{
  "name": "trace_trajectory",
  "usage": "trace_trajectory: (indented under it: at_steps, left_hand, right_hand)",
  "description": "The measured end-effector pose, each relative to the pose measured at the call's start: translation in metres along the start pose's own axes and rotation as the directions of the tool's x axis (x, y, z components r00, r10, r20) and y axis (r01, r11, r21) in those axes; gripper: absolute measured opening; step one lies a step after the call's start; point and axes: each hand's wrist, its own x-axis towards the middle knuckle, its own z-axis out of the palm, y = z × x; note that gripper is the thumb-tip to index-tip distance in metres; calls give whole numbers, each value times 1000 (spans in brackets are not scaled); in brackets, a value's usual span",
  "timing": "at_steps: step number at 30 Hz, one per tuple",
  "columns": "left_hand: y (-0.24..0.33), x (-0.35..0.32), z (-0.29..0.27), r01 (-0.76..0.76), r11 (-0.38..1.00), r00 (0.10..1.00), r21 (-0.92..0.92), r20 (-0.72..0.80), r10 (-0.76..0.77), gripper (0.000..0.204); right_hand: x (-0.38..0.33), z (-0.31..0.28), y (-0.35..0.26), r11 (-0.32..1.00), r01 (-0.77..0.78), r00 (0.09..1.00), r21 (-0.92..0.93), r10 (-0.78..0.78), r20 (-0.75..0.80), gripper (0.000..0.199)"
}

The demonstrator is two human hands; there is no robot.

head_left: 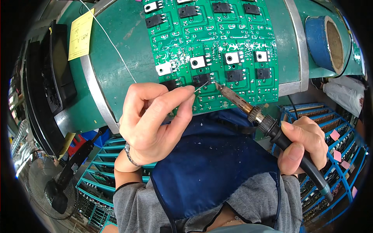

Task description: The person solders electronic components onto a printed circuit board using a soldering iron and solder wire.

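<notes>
A green circuit board [217,42] lies on the bench, carrying black and white three-legged components in rows. My right hand [305,145] is wrapped round the black handle of a soldering iron [268,126]. The iron's tip points at the legs of a black component [202,79] near the board's front edge; whether it touches them I cannot tell. My left hand [157,116] pinches a thin solder wire [201,86], its end close to the iron's tip. A long pale strand [112,44] of wire runs from the top left down to behind this hand.
On the right of the green bench [116,35] stands a blue roll with a brown core [324,42]. A yellow paper [81,35] and a black tray [62,66] are at the left. Racks of boards [342,155] flank me, with a fan [50,182] at lower left.
</notes>
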Motion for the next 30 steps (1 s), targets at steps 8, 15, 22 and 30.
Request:
trace_trajectory:
  at_steps: [8,15,22,30]
  left_hand:
    - [-1,3,-2,-31,999,999,-4,5,32,29]
    - [-1,7,2,-55,998,998,-4,-2,55,30]
    - [-3,7,9,-57,998,998,-9,-29,56,26]
    - [-2,8,11,-50,999,999,4,-7,50,27]
  right_hand:
    - [-7,-4,-1,997,-73,993,-21,71,-90,35]
    - [2,-3,6,996,-94,992,-4,93,-84,33]
    - [8,-4,8,986,-167,986,14,167,-11,32]
    - [13,-2,13,992,-121,993,34,121,7,27]
